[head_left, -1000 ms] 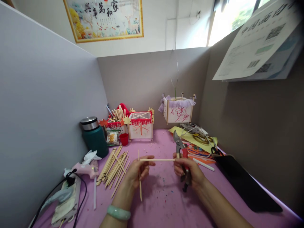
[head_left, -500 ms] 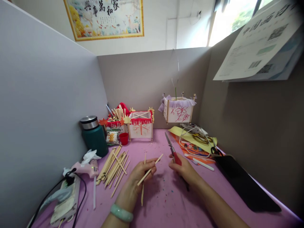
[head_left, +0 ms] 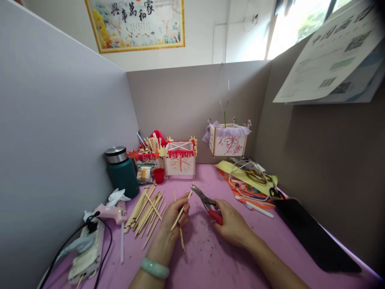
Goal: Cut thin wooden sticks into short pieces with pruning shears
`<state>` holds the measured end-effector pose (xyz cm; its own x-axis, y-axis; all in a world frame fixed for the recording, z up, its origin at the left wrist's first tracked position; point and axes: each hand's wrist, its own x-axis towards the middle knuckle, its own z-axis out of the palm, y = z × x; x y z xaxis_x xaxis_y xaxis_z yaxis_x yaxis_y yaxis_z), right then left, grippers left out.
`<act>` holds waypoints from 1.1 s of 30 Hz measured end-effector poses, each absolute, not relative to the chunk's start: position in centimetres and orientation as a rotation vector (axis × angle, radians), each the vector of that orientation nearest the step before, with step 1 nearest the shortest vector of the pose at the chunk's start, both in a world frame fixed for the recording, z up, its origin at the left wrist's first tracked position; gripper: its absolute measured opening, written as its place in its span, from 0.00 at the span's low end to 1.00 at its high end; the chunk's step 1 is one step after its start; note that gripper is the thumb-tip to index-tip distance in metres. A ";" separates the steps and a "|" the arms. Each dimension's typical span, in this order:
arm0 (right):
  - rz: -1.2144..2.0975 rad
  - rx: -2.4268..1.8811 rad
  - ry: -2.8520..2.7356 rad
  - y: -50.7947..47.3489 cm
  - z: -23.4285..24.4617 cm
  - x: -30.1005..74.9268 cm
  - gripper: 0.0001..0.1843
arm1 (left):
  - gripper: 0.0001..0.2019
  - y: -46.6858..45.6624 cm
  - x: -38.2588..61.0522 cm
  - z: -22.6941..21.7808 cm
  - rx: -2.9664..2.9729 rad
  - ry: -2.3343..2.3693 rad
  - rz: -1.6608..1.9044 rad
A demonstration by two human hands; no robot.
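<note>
My left hand (head_left: 177, 214) is closed around two thin wooden sticks (head_left: 181, 212), one slanting up to the right, the other pointing down toward me. My right hand (head_left: 230, 224) grips red-handled pruning shears (head_left: 207, 202), whose blades point left and lie close to the upper tip of the slanted stick. Both hands hover low over the pink table (head_left: 210, 257). A pale green bangle (head_left: 155, 268) circles my left wrist.
A heap of wooden sticks (head_left: 146, 210) lies left of my hands. A pink glue gun (head_left: 110, 212), power strip (head_left: 82, 257) and green flask (head_left: 122, 170) stand at left. Paper lanterns (head_left: 180, 158) (head_left: 228, 138) sit at the back; coloured paper, paints and a black sheet (head_left: 313, 237) lie right.
The stick held level between both hands is now only in my left hand, tilted. The shears swung from upright to pointing left at the stick's tip, and both hands dropped lower.
</note>
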<state>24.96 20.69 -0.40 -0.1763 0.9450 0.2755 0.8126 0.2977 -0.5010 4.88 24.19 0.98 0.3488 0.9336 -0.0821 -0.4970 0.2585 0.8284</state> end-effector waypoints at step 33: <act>0.383 -1.726 -1.993 20.6 -0.6 24.8 0.12 | 0.13 24.7 4.3 0.8 0.686 0.647 1.086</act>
